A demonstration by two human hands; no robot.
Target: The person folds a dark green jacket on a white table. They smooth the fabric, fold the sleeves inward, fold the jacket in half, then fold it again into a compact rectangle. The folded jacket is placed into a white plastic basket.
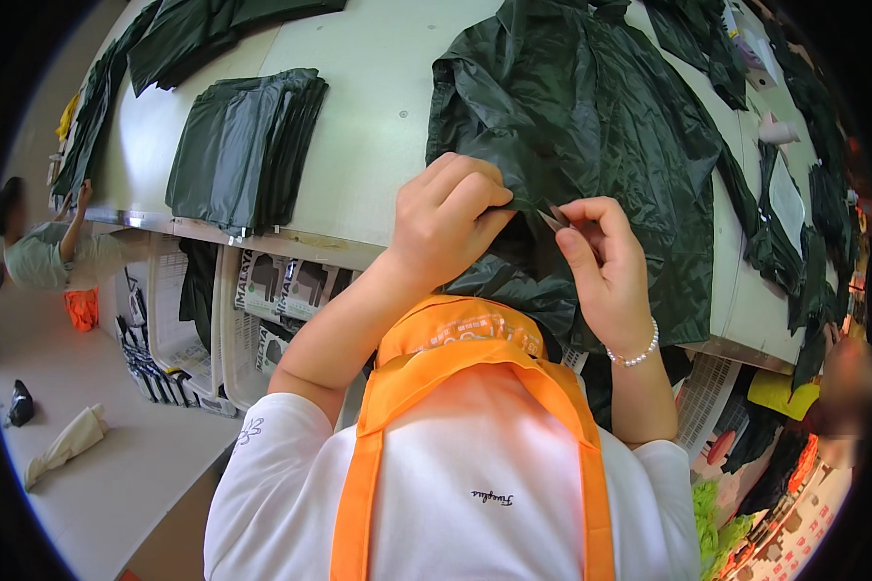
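Dark green garment [591, 126] of thin shiny cloth lies spread over the near edge of the tabletop [378, 107], its lower part hanging off that edge. The left hand [446, 218] is clenched in a grip on a fold of the cloth at the edge. The right hand [601, 266], a bead bracelet [635, 356] at its wrist, pinches a small flap of the same cloth between thumb and fingertips. A stack of folded dark green pieces [247, 145] lies near the tabletop's left edge.

Dark green garment [591, 126], orange apron [455, 368]
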